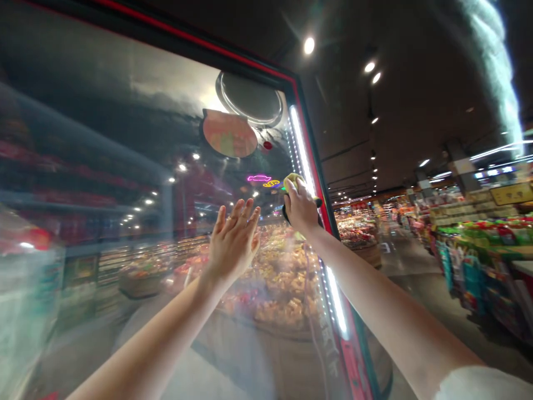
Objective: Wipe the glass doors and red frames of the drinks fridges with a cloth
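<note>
A large glass pane (104,144) in a black and red frame (306,119) fills the left and middle of the head view, with reflections across it. My left hand (234,239) is spread flat at the middle of the glass, palm toward it and holding nothing. To its right, my right hand (300,208) is closed around a yellowish cloth (293,180) close to the frame's right side. Something dark shows under and beside that hand; its shape is partly hidden. A bright light strip (336,303) runs along the right side of the frame.
A round disc (250,97) and an orange oval sign (230,133) show near the top of the glass. On the right, an aisle floor (410,272) runs past shelves of colourful packets (495,230). Round bins of goods (356,230) stand beyond the frame.
</note>
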{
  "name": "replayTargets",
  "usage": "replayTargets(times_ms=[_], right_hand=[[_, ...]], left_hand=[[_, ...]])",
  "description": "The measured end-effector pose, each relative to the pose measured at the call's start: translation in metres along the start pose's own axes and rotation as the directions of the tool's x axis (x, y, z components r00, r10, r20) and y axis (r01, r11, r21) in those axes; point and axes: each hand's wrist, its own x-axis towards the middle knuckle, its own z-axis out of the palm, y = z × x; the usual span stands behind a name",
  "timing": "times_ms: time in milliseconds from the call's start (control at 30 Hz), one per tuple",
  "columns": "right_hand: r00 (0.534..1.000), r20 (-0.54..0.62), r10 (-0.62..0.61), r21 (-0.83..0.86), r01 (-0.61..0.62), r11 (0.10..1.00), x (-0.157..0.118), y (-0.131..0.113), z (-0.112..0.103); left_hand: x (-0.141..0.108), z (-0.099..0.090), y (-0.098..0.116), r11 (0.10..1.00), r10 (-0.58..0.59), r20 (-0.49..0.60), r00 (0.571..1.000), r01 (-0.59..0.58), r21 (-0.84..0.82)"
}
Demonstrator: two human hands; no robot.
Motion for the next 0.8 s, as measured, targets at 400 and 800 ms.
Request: replayTargets(times_ms=[400,800], right_hand=[[0.990,-0.038,-0.132,-0.145,0.126,0.981,-0.016,0.046,-0.038],[0.995,-0.078,-0.060,-0.170,0.046,0.984,0.006,0.055,-0.022]], left_hand=[[0.001,0.010,0.020,0.997,0.052,-0.054,0.997,-0.055,-0.061],[-0.001,0.010,0.033,0.997,0.057,-0.015,0.998,-0.058,-0.055]])
